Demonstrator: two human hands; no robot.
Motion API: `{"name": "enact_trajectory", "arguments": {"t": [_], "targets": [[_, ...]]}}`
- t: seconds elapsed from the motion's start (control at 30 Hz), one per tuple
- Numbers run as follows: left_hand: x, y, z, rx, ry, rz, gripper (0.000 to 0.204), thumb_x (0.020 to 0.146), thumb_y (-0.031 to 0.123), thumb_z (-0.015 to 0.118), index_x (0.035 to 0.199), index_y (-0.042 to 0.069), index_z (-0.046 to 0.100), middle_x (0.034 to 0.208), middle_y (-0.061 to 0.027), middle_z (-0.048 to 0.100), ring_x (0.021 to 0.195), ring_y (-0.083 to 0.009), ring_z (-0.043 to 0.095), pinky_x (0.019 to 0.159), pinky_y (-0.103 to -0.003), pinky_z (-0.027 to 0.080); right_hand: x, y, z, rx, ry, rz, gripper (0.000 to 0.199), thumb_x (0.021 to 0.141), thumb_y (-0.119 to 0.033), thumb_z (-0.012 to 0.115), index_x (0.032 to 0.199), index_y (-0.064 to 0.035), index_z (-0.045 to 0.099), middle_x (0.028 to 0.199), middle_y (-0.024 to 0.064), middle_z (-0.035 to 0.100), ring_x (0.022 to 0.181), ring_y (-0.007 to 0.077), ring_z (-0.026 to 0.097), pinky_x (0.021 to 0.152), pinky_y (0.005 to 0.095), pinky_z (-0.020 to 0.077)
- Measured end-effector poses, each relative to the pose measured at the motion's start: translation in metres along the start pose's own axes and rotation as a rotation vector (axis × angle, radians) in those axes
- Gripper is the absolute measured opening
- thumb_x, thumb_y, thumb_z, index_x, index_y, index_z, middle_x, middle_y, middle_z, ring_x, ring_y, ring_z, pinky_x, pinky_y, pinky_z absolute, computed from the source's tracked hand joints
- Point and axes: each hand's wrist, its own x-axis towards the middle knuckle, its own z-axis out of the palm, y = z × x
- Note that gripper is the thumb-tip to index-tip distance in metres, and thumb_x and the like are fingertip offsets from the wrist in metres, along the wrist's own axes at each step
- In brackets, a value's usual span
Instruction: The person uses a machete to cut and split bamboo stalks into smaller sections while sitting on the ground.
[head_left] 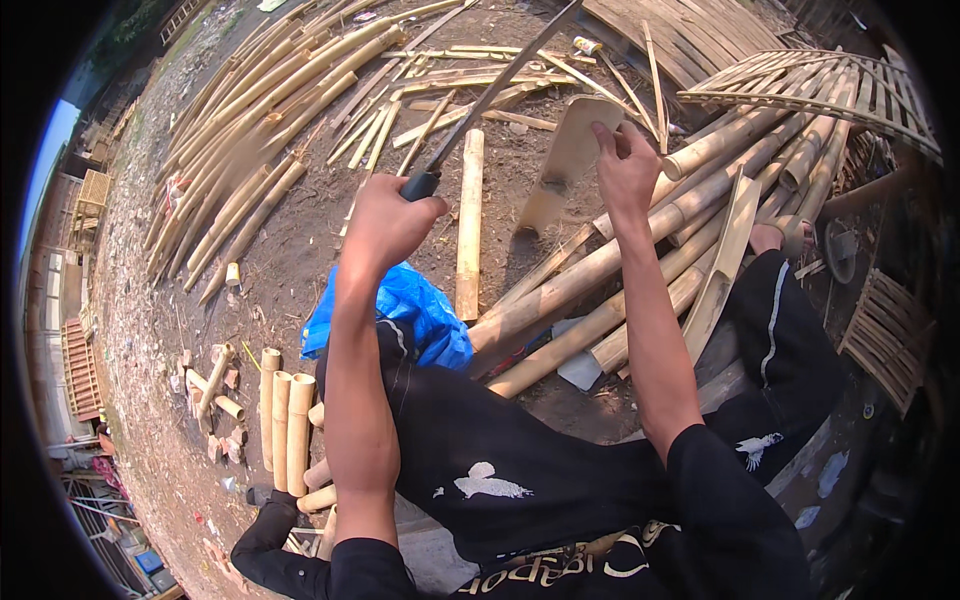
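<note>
My left hand is closed around the dark handle of a long-bladed knife, whose narrow blade points up and to the right. In my right hand, pinched near its top end, is a split bamboo piece with its hollow side showing. The piece tilts, its lower end toward the ground, and stands apart from the blade. A whole bamboo length lies on the soil between my hands. Beside my left forearm is a crumpled blue plastic sheet.
Thick bamboo poles run from between my legs to the far right. A heap of poles lies far left, with split strips beside it. Short bamboo sections stand near my left foot. A slatted bamboo panel rests at right.
</note>
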Motion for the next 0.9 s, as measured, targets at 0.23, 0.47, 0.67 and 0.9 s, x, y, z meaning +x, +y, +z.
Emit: {"name": "enact_trajectory", "arguments": {"t": [0.23,0.47,0.67,0.9], "targets": [[-0.010,0.031,0.044,0.037,-0.001,0.075,0.029,0.074,0.021,0.066,0.067,-0.006,0.062,0.053,-0.0143,0.055,0.051,-0.0220,0.053,0.057,-0.041,0.045,0.016,-0.015,0.023,-0.208,0.010,-0.129,0.021,0.096,-0.022,0.067,0.100,-0.0026,0.073,0.080,0.0190,0.073,0.074,0.0335,0.073,0.063,0.0428,0.0529],[-0.005,0.048,0.052,0.006,-0.026,0.032,0.031,0.078,0.025,0.070,0.067,-0.003,0.061,0.057,-0.0057,0.054,0.056,-0.0148,0.050,0.055,-0.038,0.039,0.017,-0.017,0.029,-0.284,0.024,-0.155,0.018,0.096,-0.019,0.060,0.094,-0.0053,0.072,0.068,0.0230,0.067,0.068,0.0424,0.069,0.065,0.0516,0.0523],[0.003,0.050,0.064,0.020,-0.028,0.027,0.033,0.077,0.026,0.070,0.069,-0.004,0.061,0.059,-0.0072,0.057,0.057,-0.0169,0.052,0.057,-0.039,0.041,0.014,-0.024,0.033,-0.300,0.037,-0.159,0.020,0.092,-0.022,0.064,0.088,-0.0046,0.072,0.070,0.0212,0.068,0.066,0.0410,0.068,0.062,0.0491,0.0506],[0.029,0.040,0.081,0.030,-0.044,0.007,0.030,0.077,0.025,0.068,0.067,-0.003,0.060,0.056,-0.0079,0.056,0.047,-0.0176,0.054,0.047,-0.038,0.041,0.017,-0.016,0.038,-0.398,0.036,-0.137,0.030,0.092,-0.033,0.066,0.085,-0.0049,0.073,0.069,0.0194,0.067,0.069,0.0402,0.067,0.064,0.0496,0.0500]]}}
